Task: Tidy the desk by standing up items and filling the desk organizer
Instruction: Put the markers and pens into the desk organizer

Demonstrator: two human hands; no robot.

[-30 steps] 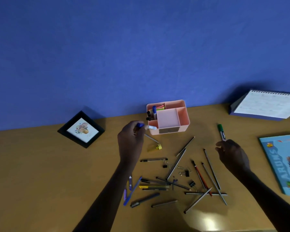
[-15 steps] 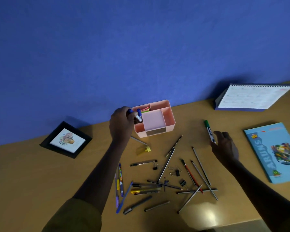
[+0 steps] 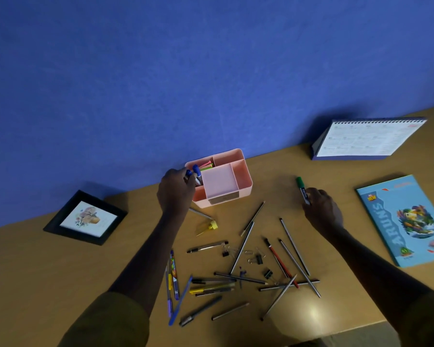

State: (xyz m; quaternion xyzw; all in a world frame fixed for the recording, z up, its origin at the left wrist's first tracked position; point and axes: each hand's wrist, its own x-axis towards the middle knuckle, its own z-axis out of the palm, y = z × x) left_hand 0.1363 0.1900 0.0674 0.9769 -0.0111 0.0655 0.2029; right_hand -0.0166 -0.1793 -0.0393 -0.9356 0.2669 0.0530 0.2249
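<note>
A pink desk organizer [image 3: 244, 177] stands near the wall, with coloured pens in its back left compartment. My left hand [image 3: 176, 190] is at the organizer's left side and holds a blue-capped marker [image 3: 196, 171] upright over the left compartment, beside another blue cap. My right hand [image 3: 322, 211] grips the lower end of a green-capped marker [image 3: 301, 187] lying on the desk to the organizer's right. Several pens and pencils [image 3: 241, 276] lie scattered on the wooden desk [image 3: 48, 276] between my forearms.
A black picture frame [image 3: 85, 217] lies flat at the left. A desk calendar [image 3: 366, 139] stands at the back right against the blue wall. A blue book [image 3: 409, 219] lies at the right. Small binder clips [image 3: 259, 259] and a yellow-capped item [image 3: 208, 226] lie among the pens.
My left hand carried the blue-capped marker from the desk up to the organizer's left compartment. My right hand closed round the green marker's lower end. The camera view shifted.
</note>
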